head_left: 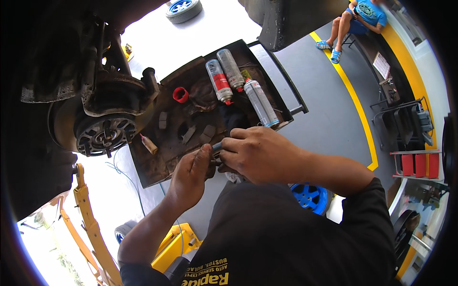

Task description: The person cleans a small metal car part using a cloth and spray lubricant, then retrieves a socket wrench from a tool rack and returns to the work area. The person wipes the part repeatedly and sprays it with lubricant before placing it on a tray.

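Observation:
Just past my body, over the near edge of a dark metal tray (pixel 164 174), my two hands meet. A small grey piece (pixel 217 146) shows between them, mostly hidden by fingers, so its kind cannot be made out. My left hand (pixel 190 175) is closed on one end, thumb on top. Curled around the other end is my right hand (pixel 255 153). Several flat grey blocks like brake pads lie on the tray, one (pixel 208 134) just beyond my left hand and another (pixel 163 120) farther left. A small bottle with a pink tip (pixel 149 144) lies at the tray's left side.
Three spray cans (pixel 261 102) lie on the tray's right half, near a red ring-shaped cap (pixel 181 95). A raised vehicle's wheel hub (pixel 107 135) hangs at left. A yellow lift arm (pixel 90 219) stands below it. A person in blue (pixel 365 16) sits at far right.

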The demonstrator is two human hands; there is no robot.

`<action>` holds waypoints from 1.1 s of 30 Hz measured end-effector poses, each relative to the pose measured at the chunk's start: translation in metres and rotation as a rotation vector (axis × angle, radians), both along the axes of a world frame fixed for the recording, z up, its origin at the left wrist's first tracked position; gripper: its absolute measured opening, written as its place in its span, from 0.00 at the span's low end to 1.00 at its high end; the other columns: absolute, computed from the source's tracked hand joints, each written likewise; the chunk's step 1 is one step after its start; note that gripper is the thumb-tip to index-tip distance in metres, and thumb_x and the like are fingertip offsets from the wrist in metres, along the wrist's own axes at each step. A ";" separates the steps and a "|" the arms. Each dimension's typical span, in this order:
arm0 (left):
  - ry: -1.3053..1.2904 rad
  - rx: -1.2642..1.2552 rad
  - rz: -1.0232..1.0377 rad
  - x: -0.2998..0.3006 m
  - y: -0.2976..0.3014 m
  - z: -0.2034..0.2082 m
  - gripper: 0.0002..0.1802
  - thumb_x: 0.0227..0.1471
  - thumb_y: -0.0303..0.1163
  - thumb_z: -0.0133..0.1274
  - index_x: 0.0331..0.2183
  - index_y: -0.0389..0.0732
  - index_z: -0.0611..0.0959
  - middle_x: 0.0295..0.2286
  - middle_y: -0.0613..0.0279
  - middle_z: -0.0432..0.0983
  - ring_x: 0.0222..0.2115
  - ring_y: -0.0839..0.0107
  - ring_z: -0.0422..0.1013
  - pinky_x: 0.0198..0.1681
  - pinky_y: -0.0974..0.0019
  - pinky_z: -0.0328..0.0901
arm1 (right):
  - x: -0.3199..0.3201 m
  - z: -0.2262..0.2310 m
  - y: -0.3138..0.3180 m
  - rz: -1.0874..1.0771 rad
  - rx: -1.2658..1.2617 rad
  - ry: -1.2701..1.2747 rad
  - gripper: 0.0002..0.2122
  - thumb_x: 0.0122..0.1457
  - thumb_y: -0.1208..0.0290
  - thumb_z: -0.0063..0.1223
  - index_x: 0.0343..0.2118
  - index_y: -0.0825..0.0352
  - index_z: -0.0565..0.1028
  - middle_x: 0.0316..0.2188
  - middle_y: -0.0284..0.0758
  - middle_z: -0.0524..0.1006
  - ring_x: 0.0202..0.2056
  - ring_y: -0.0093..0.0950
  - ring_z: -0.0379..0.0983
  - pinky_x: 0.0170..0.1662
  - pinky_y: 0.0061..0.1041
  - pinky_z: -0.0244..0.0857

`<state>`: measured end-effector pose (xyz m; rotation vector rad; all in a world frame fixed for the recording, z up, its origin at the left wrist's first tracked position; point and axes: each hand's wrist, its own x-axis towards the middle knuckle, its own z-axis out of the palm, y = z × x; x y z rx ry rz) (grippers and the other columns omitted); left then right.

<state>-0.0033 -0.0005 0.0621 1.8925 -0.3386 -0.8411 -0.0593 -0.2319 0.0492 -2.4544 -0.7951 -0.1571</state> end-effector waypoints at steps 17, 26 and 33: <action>0.177 -0.164 0.196 -0.012 -0.020 -0.024 0.28 0.75 0.52 0.39 0.36 0.38 0.80 0.21 0.68 0.66 0.21 0.79 0.59 0.26 0.71 0.56 | -0.008 -0.051 0.021 -0.321 0.523 0.095 0.13 0.69 0.61 0.56 0.40 0.70 0.79 0.32 0.41 0.79 0.35 0.40 0.79 0.44 0.38 0.72; 0.259 -0.345 0.343 -0.029 -0.026 -0.057 0.27 0.74 0.55 0.39 0.34 0.42 0.75 0.23 0.67 0.63 0.23 0.78 0.58 0.28 0.69 0.58 | 0.008 -0.107 -0.051 -0.910 1.775 0.753 0.15 0.67 0.56 0.59 0.44 0.65 0.79 0.34 0.37 0.82 0.36 0.28 0.82 0.38 0.33 0.79; 0.375 -0.319 0.373 -0.027 -0.025 -0.062 0.25 0.74 0.54 0.40 0.34 0.43 0.73 0.24 0.67 0.63 0.23 0.77 0.58 0.29 0.69 0.59 | -0.015 -0.098 -0.027 -0.820 1.995 1.127 0.21 0.67 0.57 0.42 0.54 0.66 0.76 0.45 0.43 0.83 0.43 0.39 0.83 0.43 0.48 0.79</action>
